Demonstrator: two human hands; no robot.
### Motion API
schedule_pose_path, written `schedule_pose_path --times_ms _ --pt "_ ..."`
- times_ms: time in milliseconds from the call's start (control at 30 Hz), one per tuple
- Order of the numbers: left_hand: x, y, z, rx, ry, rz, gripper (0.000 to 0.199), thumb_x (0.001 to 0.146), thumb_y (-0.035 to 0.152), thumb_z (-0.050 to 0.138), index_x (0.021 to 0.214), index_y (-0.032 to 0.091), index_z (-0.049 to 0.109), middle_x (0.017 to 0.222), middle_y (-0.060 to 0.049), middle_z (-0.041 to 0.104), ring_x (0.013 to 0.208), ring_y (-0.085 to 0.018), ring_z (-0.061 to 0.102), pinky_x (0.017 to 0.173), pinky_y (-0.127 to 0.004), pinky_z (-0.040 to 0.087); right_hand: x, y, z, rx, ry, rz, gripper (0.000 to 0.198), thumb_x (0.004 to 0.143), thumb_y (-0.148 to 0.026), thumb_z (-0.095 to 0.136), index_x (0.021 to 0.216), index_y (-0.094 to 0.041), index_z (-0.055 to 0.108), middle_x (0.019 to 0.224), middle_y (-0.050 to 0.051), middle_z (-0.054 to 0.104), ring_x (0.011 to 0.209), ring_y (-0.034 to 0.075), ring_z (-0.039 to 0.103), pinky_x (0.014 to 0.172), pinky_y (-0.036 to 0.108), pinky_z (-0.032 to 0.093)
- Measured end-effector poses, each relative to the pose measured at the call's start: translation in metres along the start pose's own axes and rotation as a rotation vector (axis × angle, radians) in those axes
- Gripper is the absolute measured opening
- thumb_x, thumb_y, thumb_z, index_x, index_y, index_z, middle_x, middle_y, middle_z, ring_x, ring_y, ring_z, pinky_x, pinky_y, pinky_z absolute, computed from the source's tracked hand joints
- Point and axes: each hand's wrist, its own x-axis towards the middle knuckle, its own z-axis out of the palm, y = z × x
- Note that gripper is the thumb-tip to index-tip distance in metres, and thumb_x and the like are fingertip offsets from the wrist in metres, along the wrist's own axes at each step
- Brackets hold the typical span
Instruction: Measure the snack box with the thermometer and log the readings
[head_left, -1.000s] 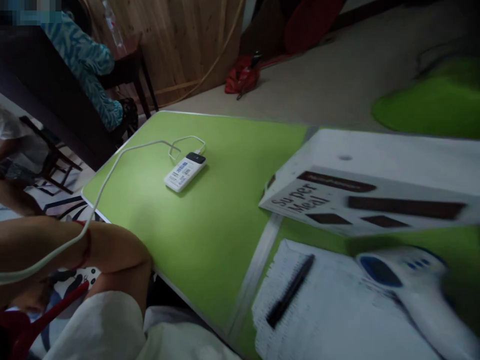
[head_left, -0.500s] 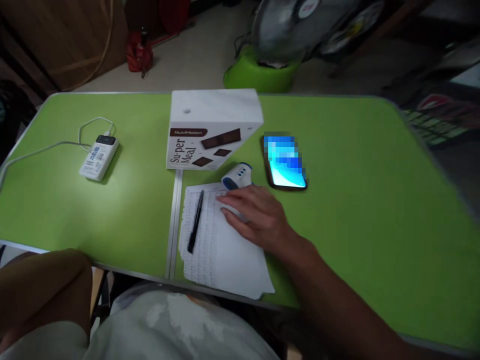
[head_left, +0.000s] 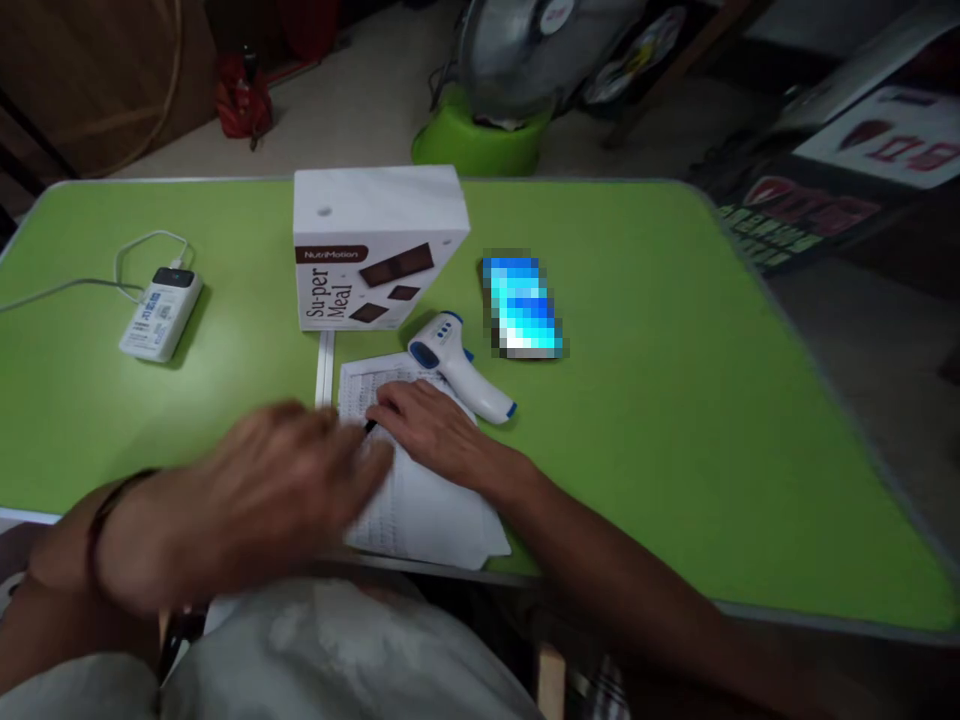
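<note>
My right hand is over the upper part of the written paper sheets, its fingers closed on a black pen. Only a short piece of the pen shows, and the rest is hidden by my hands. In front of the left side of the sheets hovers my left hand, smeared by motion, with a dark band on the wrist. Whether its fingers hold anything cannot be made out. Just beyond my right hand lies a white and blue infrared thermometer, its handle partly over the sheets' top corner.
A white NutriMotion box stands behind the thermometer. To its right lies a phone with a lit screen. A white power bank with a cable is on the left of the green table. A fan stands beyond.
My left hand has come up from the lap over the sheets. My right hand has moved left off the thermometer and onto the pen. The view has shifted slightly right.
</note>
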Motion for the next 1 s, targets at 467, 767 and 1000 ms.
schedule_pose_path --times_ms 467,767,1000 --pt "0.086 -0.114 0.123 -0.399 -0.023 -0.182 0.038 0.085 0.046 0.066 0.104 0.014 0.061 0.089 -0.011 0.072 0.077 -0.023 0.068 0.066 -0.03 0.048 0.005 -0.027 -0.011 0.869 0.529 0.6 0.006 0.075 -0.018 0.06 0.076 -0.023 0.063 0.059 -0.005 0.062 0.05 0.012 0.058 0.047 0.026 0.047" --pt "0.094 -0.094 0.136 -0.178 0.074 -0.198 0.032 0.09 0.048 0.057 0.098 0.018 0.067 0.078 -0.008 0.071 0.07 -0.024 0.065 0.058 -0.032 0.04 0.006 -0.018 0.008 0.685 0.487 0.665 0.002 0.072 -0.022 0.06 0.073 -0.023 0.06 0.061 -0.004 0.061 0.05 0.011 0.052 0.045 0.025 0.043" --pt "0.097 -0.094 0.134 -0.242 0.036 -0.248 0.027 0.085 0.043 0.06 0.094 0.018 0.065 0.078 -0.007 0.07 0.07 -0.024 0.063 0.063 -0.034 0.043 0.005 -0.016 0.009 0.613 0.512 0.695 0.002 0.067 -0.023 0.059 0.07 -0.023 0.059 0.057 -0.004 0.059 0.05 0.012 0.051 0.047 0.027 0.042"
